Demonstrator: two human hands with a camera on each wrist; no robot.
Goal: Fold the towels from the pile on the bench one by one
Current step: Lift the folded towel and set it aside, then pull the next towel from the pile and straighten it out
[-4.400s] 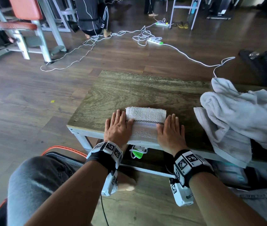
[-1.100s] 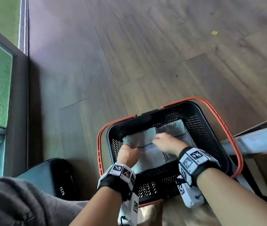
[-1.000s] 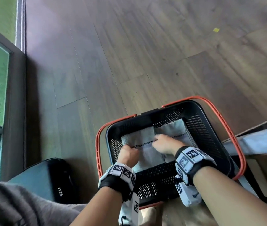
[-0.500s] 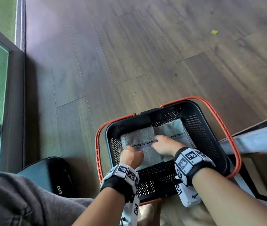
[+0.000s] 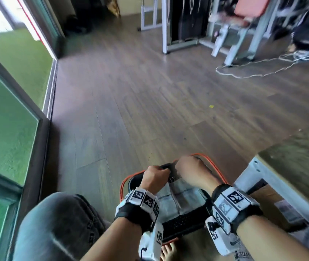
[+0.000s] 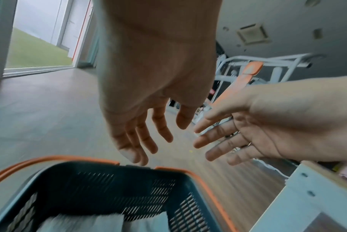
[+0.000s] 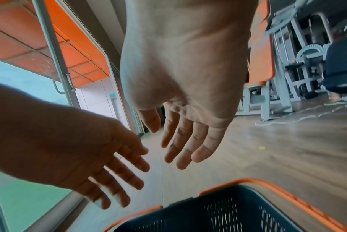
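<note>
Folded white towels (image 5: pixel 180 198) lie side by side in the black basket (image 5: pixel 183 226) with orange handles, on the floor between my knees. My left hand (image 5: pixel 154 178) and right hand (image 5: pixel 191 170) hover close together over the basket's far rim and hold nothing. The left wrist view shows my left hand (image 6: pixel 148 141) with relaxed, spread fingers above the basket (image 6: pixel 109 188), a towel (image 6: pixel 85 224) at the bottom edge. In the right wrist view my right hand (image 7: pixel 184 141) is likewise loose above the basket (image 7: pixel 228 216). The towel pile is out of view.
The wooden bench (image 5: pixel 300 157) with its white frame stands at the right, a cardboard box (image 5: pixel 274 202) beneath it. A glass door (image 5: pixel 8 119) runs along the left. Gym machines (image 5: pixel 234 34) and white cables (image 5: pixel 263 70) lie far back. My knee (image 5: pixel 55 223) is at lower left.
Both hands have let go of the folded towel and risen out of the basket to its far rim, fingers now loose. The head view has tilted up toward the room.
</note>
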